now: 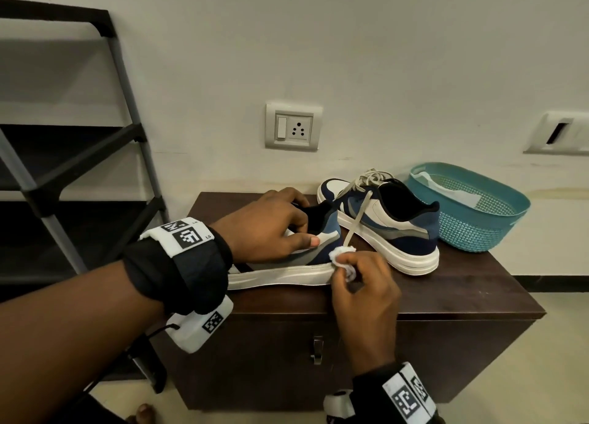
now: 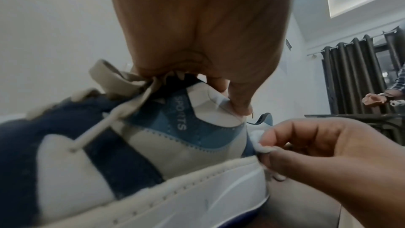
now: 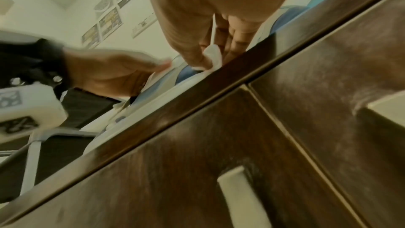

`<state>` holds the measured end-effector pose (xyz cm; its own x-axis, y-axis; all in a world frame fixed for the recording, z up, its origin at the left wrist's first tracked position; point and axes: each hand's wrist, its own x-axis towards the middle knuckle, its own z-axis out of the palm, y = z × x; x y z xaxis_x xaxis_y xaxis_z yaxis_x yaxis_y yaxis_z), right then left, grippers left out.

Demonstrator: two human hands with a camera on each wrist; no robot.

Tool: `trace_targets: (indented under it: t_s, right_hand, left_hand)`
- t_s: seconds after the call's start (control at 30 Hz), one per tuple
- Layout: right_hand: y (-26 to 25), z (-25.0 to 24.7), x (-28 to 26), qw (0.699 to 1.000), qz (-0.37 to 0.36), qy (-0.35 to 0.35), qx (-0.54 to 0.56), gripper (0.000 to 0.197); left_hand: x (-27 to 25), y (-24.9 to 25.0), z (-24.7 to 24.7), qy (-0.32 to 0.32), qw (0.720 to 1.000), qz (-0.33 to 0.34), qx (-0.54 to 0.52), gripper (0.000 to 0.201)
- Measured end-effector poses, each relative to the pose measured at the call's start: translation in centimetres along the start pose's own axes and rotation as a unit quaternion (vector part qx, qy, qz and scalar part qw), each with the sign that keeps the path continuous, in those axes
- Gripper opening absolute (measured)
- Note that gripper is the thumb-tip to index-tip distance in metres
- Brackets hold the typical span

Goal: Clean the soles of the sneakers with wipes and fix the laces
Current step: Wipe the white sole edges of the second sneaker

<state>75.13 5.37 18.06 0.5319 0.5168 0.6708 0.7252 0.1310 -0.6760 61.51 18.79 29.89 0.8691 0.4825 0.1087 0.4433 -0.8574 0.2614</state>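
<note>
Left grip [image 1: 271,224] on blue/white sneaker [image 1: 287,264] w/ white sole.

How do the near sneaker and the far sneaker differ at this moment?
The near sneaker is held by the left hand while the right hand presses a wipe at its heel; the far sneaker stands untouched beside the basket, one lace trailing loose. Both share navy, blue and white panels with white soles.

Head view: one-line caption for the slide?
Left hand holds the near sneaker while right hand wipes its heel sole with a wipe.
</note>
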Motion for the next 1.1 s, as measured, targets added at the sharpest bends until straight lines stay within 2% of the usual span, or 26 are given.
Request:
trace_targets:
  t_s: [0.07,0.17,0.23,0.4,0.53,0.6,0.7,0.77,0.83,0.93,1.1]
  right_hand:
    - [-0.7,1.2,-1.1,0.999,-0.033,-0.016,-0.032,0.02]
    - [-1.7,2.7,-2.8,0.989,-0.095,-0.092,-0.064,0.022]
    - [-1.6,2.7,-3.1,0.985,-0.108,-0.122,-0.062,0.022]
    - [0.5,0.4,-0.6,0.999,-0.026,-0.014,-0.025,0.018]
    - [1.2,0.3,-0.6,1.0,0.018,0.017,-0.013,0.021]
    - [0.8,0.6,-1.2,1.0,-0.002,-0.024,-0.007,0.021]
    - [-0.7,0.7,-1.6,0.988,-0.045,-0.145,0.042,0.019]
    - [-1.7,0.1,-0.9,0.982,-0.048,-0.167,0.074,0.018]
    - [-2.6,-1.3,1.1,0.986,-0.021,-0.133,0.094,0.017]
    - [-3.2,-4.4,6.9,0.994,0.017,-0.063,0.092,0.018]
    - [-2.9,-11.9,19.1,0.994,-0.035,-0.071,-0.071,0.018]
  left_hand:
    - [0.1,0.0,0.1,0.008,1.0,-0.002,-0.014,0.034]
    - [0.2,-0.3,0.0,0.013,1.0,-0.001,-0.023,0.034]
    - [0.2,-0.5,-0.1,0.014,1.0,0.0,-0.025,0.034]
    - [0.5,-0.9,-0.5,0.028,0.998,-0.007,-0.048,0.032]
    - [0.5,-0.9,-0.4,0.028,0.999,0.004,-0.045,0.03]
    - [0.4,-1.0,-0.2,0.032,0.999,0.007,-0.041,0.028]
    - [0.4,-1.5,-0.2,0.022,0.999,0.017,-0.03,0.023]
    - [0.5,-1.6,-0.3,0.014,1.0,0.02,-0.014,0.022]
    - [0.7,-1.6,-0.6,0.018,0.999,0.026,0.006,0.02]
    - [0.9,-1.3,-0.7,0.018,0.999,0.029,0.01,0.022]
    - [1.2,-1.3,-0.4,0.012,0.999,0.04,0.022,0.023]
